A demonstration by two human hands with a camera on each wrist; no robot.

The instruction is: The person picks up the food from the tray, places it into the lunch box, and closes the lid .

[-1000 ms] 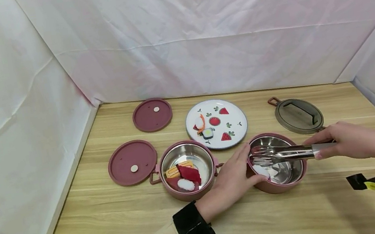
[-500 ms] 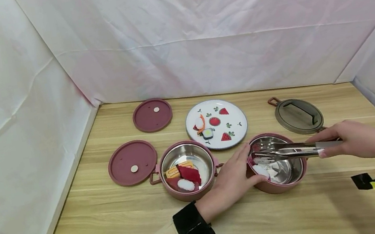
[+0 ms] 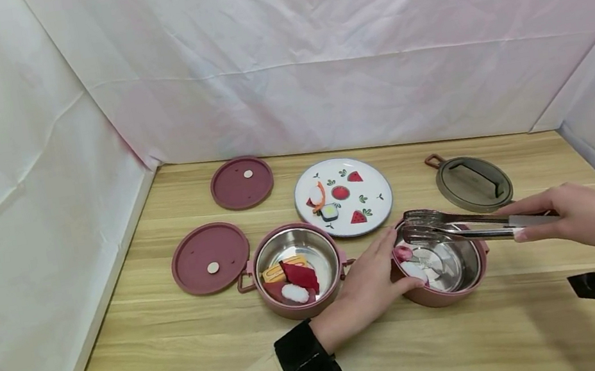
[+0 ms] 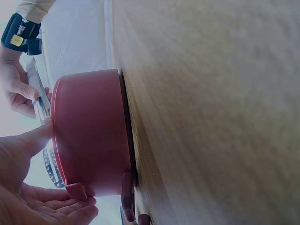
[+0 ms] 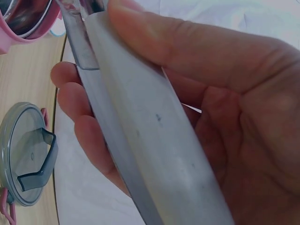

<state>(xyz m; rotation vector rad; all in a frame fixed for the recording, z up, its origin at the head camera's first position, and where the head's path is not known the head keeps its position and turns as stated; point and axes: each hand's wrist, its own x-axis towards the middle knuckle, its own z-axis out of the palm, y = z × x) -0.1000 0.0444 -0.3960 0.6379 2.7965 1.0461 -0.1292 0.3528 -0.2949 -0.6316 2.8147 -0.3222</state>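
My left hand holds the left side of the right-hand pink pot, thumb on its near rim and fingers along the side. The left wrist view shows the thumb at the rim and fingers beside a side handle. My right hand grips metal tongs by their grey grips, thumb on one arm and fingers behind the other. Over the pot, the tongs' heads stand slightly apart with nothing seen between them. Inside lie a small pinkish-red piece and a white piece, both against the left wall.
A second pink pot on the left holds several toy food pieces. A strawberry-patterned plate behind carries toy sushi pieces. Two maroon lids lie at left. A see-through lid lies at back right.
The tongs have risen out of the right pot and shifted right with my right hand. The pinkish-red piece now shows apart from them in the pot. My left hand has stayed put.
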